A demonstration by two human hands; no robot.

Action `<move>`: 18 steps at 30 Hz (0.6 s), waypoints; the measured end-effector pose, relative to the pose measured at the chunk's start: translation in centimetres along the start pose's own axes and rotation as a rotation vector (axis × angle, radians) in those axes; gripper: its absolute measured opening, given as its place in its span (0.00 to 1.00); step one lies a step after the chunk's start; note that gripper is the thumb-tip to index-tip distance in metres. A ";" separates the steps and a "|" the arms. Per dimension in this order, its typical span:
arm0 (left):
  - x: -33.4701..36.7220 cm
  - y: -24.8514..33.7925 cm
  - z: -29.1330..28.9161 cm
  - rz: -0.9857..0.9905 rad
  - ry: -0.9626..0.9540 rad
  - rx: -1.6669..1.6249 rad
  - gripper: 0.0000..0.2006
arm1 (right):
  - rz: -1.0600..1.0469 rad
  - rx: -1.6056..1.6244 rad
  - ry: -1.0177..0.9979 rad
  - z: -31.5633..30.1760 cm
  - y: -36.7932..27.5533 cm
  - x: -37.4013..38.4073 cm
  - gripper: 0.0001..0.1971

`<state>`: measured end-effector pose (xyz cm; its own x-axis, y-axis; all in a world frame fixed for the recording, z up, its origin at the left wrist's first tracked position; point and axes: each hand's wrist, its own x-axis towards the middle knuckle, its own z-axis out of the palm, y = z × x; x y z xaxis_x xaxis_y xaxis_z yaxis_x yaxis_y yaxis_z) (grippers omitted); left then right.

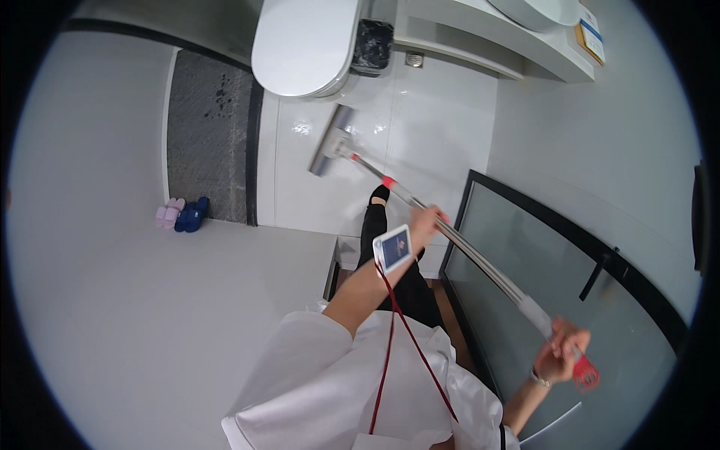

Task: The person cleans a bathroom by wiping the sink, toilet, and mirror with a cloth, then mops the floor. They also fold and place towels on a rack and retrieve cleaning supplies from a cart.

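Both hands grip a long-handled sponge mop (480, 262) with a steel pole and red collars. My left hand (426, 227) is wrapped round the middle of the pole. Near the top end, by the red cap (586, 373), my right hand (564, 350) is closed round the white grip. The mop's wide grey head (331, 140) is over the glossy white floor tiles (435, 127), close to the toilet; whether it presses on them I cannot tell. A badge (394, 247) on a red lanyard hangs in front of my left forearm.
A white toilet (304, 45) stands ahead, with a dark-lined bin (373, 46) beside it and a floor drain (414, 58) nearby. A frosted glass door (555, 277) with a black frame is at right. Slippers (193, 214) lie left by a dark grey floor strip (206, 142).
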<state>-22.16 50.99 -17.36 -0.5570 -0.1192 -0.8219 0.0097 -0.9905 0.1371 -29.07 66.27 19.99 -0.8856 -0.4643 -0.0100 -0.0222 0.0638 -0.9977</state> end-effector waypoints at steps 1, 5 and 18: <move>-0.5 -2.4 1.9 -0.107 -0.030 -0.068 0.06 | 0.002 -0.042 0.080 -1.5 -2.0 -1.0 0.09; 1.2 -7.5 6.5 -0.209 0.099 -0.347 0.05 | -0.053 -0.070 0.161 -6.9 -5.7 -3.8 0.08; 9.4 2.7 6.1 -0.022 0.040 -0.270 0.05 | -0.108 0.279 0.171 -9.6 4.2 1.3 0.08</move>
<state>-32.44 47.66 -21.29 -0.5265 -0.0951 -0.8448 0.2224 -0.9745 -0.0289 -34.77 74.45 16.43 -0.9506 -0.2987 0.0842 -0.0131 -0.2323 -0.9726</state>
